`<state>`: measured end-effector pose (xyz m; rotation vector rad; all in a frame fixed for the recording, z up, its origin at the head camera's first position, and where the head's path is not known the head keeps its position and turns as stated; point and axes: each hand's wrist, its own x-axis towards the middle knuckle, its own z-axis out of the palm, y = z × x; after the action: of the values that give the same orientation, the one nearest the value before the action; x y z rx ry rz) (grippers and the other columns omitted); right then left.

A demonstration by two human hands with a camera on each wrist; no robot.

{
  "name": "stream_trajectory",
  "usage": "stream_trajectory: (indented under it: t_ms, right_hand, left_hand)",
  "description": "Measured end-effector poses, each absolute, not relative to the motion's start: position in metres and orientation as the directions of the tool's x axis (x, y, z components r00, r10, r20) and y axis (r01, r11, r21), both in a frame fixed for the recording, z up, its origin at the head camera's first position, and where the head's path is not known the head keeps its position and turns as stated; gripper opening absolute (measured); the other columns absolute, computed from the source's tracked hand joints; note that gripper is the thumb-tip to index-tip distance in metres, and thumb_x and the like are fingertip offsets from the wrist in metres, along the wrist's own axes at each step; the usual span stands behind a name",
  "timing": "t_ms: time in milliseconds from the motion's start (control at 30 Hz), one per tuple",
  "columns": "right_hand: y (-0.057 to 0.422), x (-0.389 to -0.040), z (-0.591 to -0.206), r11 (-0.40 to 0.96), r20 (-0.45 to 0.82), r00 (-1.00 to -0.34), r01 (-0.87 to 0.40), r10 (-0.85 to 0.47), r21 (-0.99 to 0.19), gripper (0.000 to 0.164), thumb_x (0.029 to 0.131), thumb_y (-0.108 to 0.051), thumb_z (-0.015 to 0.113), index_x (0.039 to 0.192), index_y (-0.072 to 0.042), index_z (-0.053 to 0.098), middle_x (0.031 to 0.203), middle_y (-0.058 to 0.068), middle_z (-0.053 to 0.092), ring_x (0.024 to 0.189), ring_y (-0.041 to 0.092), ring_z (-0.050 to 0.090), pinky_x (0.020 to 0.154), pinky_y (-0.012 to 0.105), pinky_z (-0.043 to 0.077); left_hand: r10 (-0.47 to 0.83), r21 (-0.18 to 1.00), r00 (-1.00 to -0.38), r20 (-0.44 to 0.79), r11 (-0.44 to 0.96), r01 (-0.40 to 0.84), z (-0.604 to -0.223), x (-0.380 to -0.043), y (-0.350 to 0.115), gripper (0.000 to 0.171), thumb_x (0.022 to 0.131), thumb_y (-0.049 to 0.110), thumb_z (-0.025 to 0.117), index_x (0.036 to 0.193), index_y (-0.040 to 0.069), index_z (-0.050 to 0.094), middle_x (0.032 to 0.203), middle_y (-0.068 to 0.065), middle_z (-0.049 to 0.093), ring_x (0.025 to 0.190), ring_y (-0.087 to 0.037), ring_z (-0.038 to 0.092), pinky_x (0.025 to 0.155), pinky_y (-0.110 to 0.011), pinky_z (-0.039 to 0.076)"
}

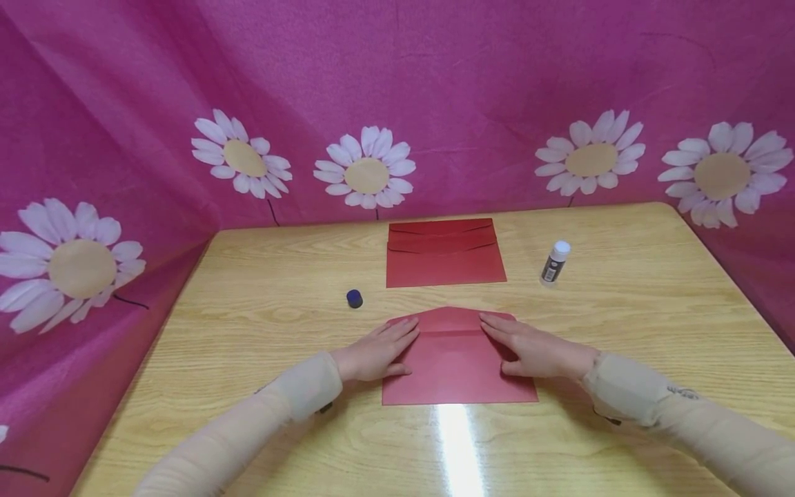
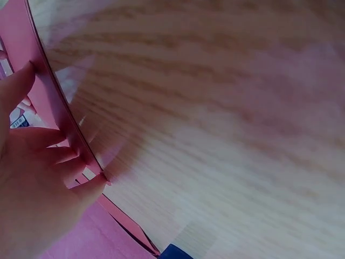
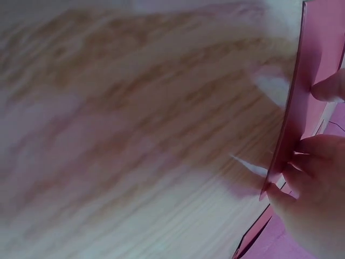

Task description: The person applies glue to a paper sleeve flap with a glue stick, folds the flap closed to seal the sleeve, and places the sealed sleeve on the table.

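Note:
A red envelope [image 1: 458, 376] lies on the table in front of me, its pointed flap [image 1: 448, 319] at the far side and a crease running across below it. My left hand [image 1: 377, 350] rests on the envelope's left side, fingers extended toward the flap and thumb lower down. On the right side, my right hand [image 1: 535, 348] lies the same way, its fingertips by the flap's right part. Both wrist views show the fingers of the left hand [image 2: 43, 162] and the right hand [image 3: 312, 167] spread straight against the red paper near its edge.
Two overlapping red envelopes [image 1: 446, 266] lie farther back. A small dark blue cap [image 1: 354, 298] sits left of them, and a glue stick [image 1: 555, 264] with a white end stands upright at right. Behind the wooden table [image 1: 261, 276] hangs a magenta cloth [image 1: 459, 103] with daisies.

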<state>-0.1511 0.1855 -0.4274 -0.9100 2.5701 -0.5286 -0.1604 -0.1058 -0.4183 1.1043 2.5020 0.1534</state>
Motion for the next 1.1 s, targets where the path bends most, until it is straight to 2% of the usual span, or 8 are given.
stream_trajectory:
  t_ms: [333,600,800,1100]
  right_hand:
    - [0.186,-0.151,-0.427,0.72,-0.193,-0.733,-0.52,-0.653,-0.46,0.06,0.083,-0.017,0.058,0.134,0.001,0.034,0.143,0.017,0.023,0.127,0.037,0.027,0.099,0.049,0.029]
    - [0.193,-0.155,-0.423,0.733,-0.063,-0.821,-0.469,-0.567,-0.492,0.04,0.085,-0.016,0.058,0.121,0.002,0.052,0.13,0.023,0.041,0.118,0.039,0.038,0.094,0.049,0.035]
    - [0.204,-0.162,-0.419,0.743,0.058,-0.854,-0.482,-0.518,-0.464,0.03,0.086,-0.009,0.055,0.112,0.005,0.056,0.114,0.023,0.053,0.107,0.037,0.048,0.089,0.049,0.039]
    - [0.225,-0.173,-0.405,0.769,0.076,-0.911,-0.386,-0.406,-0.51,0.026,0.084,-0.004,0.055,0.106,0.009,0.057,0.105,0.028,0.056,0.1,0.042,0.051,0.084,0.052,0.041]
  left_hand:
    - [0.719,0.257,-0.609,-0.335,0.692,0.674,-0.418,-0.163,-0.105,0.068,0.088,0.039,0.05,0.14,0.006,0.021,0.148,-0.008,0.012,0.135,-0.018,0.008,0.108,-0.037,0.011]
    - [0.717,0.272,-0.621,-0.316,0.695,0.665,-0.419,-0.162,-0.106,0.069,0.087,0.039,0.051,0.14,0.005,0.023,0.147,-0.008,0.015,0.134,-0.02,0.013,0.108,-0.038,0.013]
    - [0.712,0.271,-0.626,-0.317,0.701,0.66,-0.418,-0.162,-0.106,0.068,0.087,0.038,0.052,0.14,0.005,0.024,0.147,-0.008,0.017,0.134,-0.02,0.014,0.108,-0.038,0.013]
    - [0.72,0.245,-0.615,-0.322,0.691,0.68,-0.418,-0.163,-0.105,0.068,0.088,0.039,0.05,0.139,0.004,0.024,0.147,-0.009,0.016,0.134,-0.021,0.014,0.107,-0.038,0.014]
